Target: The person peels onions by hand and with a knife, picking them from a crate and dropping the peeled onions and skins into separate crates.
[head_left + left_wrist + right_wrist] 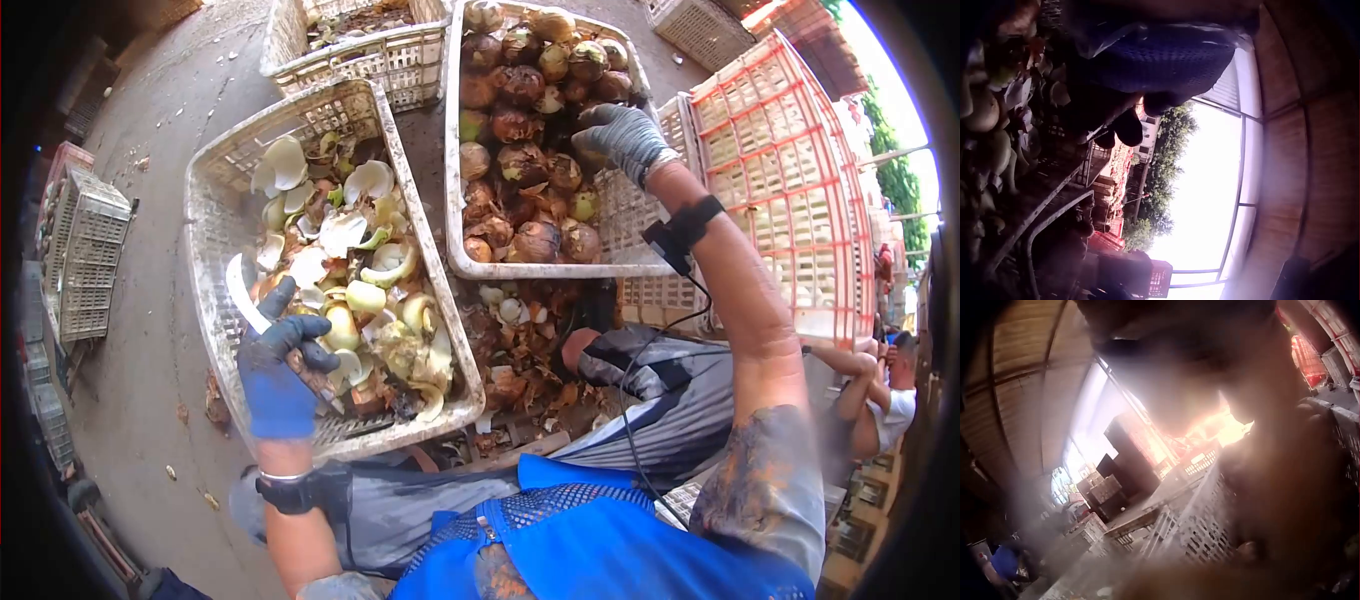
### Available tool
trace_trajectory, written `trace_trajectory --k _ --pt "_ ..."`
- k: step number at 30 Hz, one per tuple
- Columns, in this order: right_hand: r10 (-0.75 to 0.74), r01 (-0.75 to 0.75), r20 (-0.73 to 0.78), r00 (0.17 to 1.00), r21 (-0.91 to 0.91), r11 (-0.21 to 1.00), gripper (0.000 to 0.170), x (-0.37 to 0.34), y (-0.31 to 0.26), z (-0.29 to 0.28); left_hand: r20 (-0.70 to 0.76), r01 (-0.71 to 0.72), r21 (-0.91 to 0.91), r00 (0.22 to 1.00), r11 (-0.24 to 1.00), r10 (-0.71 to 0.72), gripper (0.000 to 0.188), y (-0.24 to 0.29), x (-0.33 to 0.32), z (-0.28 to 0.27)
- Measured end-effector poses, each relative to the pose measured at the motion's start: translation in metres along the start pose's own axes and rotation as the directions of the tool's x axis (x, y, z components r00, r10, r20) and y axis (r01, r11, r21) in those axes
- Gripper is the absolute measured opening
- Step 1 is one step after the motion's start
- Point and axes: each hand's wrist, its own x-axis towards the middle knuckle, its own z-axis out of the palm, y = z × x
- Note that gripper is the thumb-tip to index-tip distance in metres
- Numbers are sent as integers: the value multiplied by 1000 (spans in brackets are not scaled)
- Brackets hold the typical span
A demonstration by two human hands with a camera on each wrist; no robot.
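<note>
In the head view my left hand (285,365), in a blue glove with dark fingers, grips a knife (241,290) with a pale curved blade pointing up and away. The hand is over the near left side of a white crate (208,230) of onion peels and pale outer layers (340,235). My right hand (628,140), in a grey glove, reaches over the right side of a second white crate (560,270) of unpeeled onions (535,240). Its fingers extend among the onions, their tips close to them. In the left wrist view the blue glove (1154,62) is dark against bright sky.
A third crate (365,75) with scraps stands beyond the peel crate. Red and white crates (780,180) are stacked at right. Loose skins (530,370) litter the ground by my legs. More crates (85,260) stand far left. Another person (885,400) sits at right.
</note>
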Motion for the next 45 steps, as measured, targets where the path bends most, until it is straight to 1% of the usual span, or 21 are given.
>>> trace_trajectory --k 2,3,6,8,11,16,18,20,24,26,29,30,32,34,37,38,39,40,42,44,45 --pt "-225 250 113 968 -355 901 52 57 49 39 21 33 28 999 999 -34 46 13 3 12" --pt "206 -241 225 952 144 960 57 44 13 39 37 32 88 999 996 -35 48 16 7 14" --pt "214 -236 257 942 58 970 56 88 36 77 18 13 173 1000 985 -16 59 22 15 23" --pt "36 20 338 941 -162 987 51 135 88 114 20 37 275 999 961 -44 71 12 22 16" --pt "206 -225 286 936 36 974 55 140 69 126 -4 36 270 999 962 -37 71 8 26 20" --pt "253 -17 605 755 -368 930 63 134 58 141 32 87 246 995 965 -98 71 10 25 21" --pt "238 115 567 789 -515 849 68 106 23 160 69 114 217 989 969 -131 71 13 23 22" --pt "209 -254 511 834 19 967 77 83 21 169 50 123 227 989 966 -137 70 13 20 25" --pt "152 -359 558 816 283 890 80 77 24 183 43 110 180 992 977 -120 67 3 20 19" --pt "230 -373 600 766 124 920 76 67 8 162 101 140 198 982 970 -162 64 7 22 12" --pt "119 -231 504 856 167 958 71 45 8 120 98 134 145 984 980 -149 57 17 15 15" --pt "30 -247 470 882 409 878 69 28 3 99 133 150 151 976 977 -170 59 17 12 15" --pt "-56 -223 393 918 626 747 68 -12 -18 66 238 -60 210 971 976 9 63 1 3 11" --pt "-238 -348 462 854 848 399 63 -60 -51 46 322 -205 182 937 962 138 66 0 -16 23" --pt "-264 -270 422 867 844 463 66 -155 -106 38 465 -433 126 820 892 333 72 -9 -58 40" --pt "-367 -94 369 854 804 588 73 -179 -120 44 503 -447 89 792 890 347 72 -9 -68 46" --pt "-473 95 328 818 734 673 81 -197 -128 48 499 -739 182 637 648 587 70 -9 -71 47" --pt "-492 111 324 808 737 666 81 -210 -133 47 488 -748 191 634 636 599 70 -5 -83 40" --pt "-493 -220 367 789 918 331 83 -233 -139 46 481 -281 -91 827 955 289 69 13 -113 29" --pt "-505 -125 270 820 945 302 87 -254 -134 65 504 -153 -96 845 984 180 67 23 -138 29" --pt "-446 -167 205 871 978 123 89 -266 -139 73 500 -83 -163 852 983 155 63 22 -148 33"
